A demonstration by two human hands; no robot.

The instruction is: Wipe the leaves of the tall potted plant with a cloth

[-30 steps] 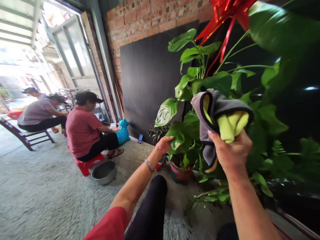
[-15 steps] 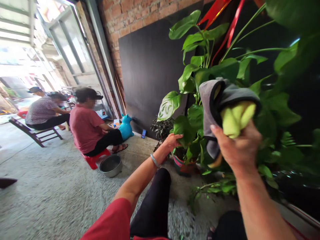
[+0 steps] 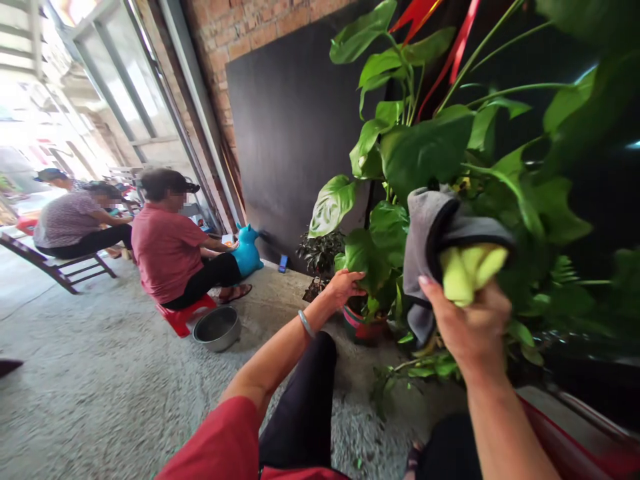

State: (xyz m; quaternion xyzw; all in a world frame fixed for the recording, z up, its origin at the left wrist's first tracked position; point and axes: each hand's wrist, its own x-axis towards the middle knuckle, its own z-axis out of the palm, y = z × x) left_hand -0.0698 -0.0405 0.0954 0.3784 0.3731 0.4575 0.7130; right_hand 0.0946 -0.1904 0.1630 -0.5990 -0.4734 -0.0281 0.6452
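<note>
My left hand (image 3: 346,288) is at the lower edge of a broad green leaf (image 3: 369,257), its fingers closed on that edge; the leaf partly hides the fingertips. A bunched cloth (image 3: 423,247), grey with black trim and a yellow-green side, is gripped in my right hand (image 3: 470,323). The cloth is in front of the plant's leaves, to the right of my left hand. Below the leaves, a potted plant's pot (image 3: 363,327) with a striped rim stands on the floor.
A person (image 3: 167,247) sits on a red stool beside a grey basin (image 3: 217,329) and a blue animal toy (image 3: 249,250). Further left, others sit near a wooden chair (image 3: 60,263). A phone (image 3: 283,263) leans near the dark board (image 3: 295,140). Red ribbons (image 3: 460,43) hang above.
My right hand has lowered the cloth a little in front of the leaves. My left hand stays at the leaf. The view has shifted slightly.
</note>
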